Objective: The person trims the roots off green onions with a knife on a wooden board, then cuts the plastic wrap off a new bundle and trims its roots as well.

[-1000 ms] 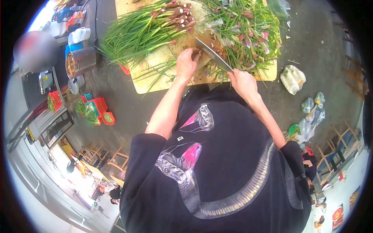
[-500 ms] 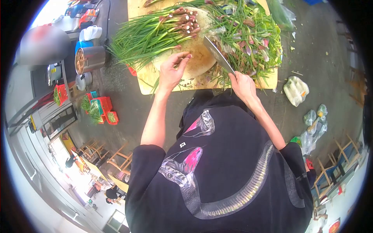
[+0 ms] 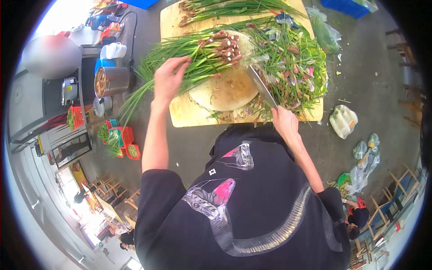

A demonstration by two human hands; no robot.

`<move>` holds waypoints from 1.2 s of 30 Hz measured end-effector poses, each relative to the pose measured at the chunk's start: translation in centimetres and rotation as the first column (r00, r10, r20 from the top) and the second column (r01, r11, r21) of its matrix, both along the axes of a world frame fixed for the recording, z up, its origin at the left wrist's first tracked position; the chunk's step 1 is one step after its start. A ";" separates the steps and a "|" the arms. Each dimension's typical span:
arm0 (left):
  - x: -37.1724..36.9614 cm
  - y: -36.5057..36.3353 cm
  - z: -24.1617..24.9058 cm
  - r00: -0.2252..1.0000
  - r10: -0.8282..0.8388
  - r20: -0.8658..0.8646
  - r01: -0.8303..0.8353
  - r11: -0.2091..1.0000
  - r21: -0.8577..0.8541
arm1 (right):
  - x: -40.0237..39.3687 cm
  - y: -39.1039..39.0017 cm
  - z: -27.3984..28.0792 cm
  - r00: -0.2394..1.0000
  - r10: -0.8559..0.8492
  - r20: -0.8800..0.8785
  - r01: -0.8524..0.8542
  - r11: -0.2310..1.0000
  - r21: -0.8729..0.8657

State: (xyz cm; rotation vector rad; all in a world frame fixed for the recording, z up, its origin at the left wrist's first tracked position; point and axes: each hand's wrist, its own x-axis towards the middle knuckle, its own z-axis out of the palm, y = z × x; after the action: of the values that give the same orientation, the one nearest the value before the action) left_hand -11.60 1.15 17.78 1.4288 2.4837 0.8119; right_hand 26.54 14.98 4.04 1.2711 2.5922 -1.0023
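1. A pale wooden table (image 3: 183, 118) is standing before the person.
2. A bunch of green onions (image 3: 204, 57), bulbs pointing right, is lying across the table and partly over the round board.
3. A heap of loose leaves and purplish scraps (image 3: 292, 67) is covering the table's right side.
4. The round board (image 3: 229, 92) is resting between.
5. The left hand (image 3: 170, 78) is hovering over the onion leaves, fingers curling; whether they are pinching a stalk, I cannot tell.
6. The right hand (image 3: 285, 123) is gripping a knife (image 3: 263, 87), its blade slanting beside the heap.

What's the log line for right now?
left hand: over green onions, grip unclear | right hand: holding knife | knife: at edge of trimmings pile
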 end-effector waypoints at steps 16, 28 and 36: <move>-3.0 0.7 -16.1 0.959 -0.060 -0.278 0.024 0.991 -0.133 | -1.6 -2.8 1.8 0.995 -0.083 0.046 0.076 0.988 0.136; -2.9 -2.2 -18.3 0.913 -0.288 -0.288 0.257 0.956 -0.142 | -4.8 -3.4 1.1 0.986 -0.127 0.107 0.107 0.978 0.179; -6.5 -0.3 -16.0 0.918 -0.333 -0.215 0.287 0.932 -0.219 | -5.2 -3.3 1.4 0.982 -0.139 0.126 0.124 0.985 0.121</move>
State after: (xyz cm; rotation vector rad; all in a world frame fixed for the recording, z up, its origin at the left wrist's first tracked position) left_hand -18.09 0.86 1.82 1.8885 2.3254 0.3495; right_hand 21.33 11.67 5.41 1.4988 2.5228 -0.7677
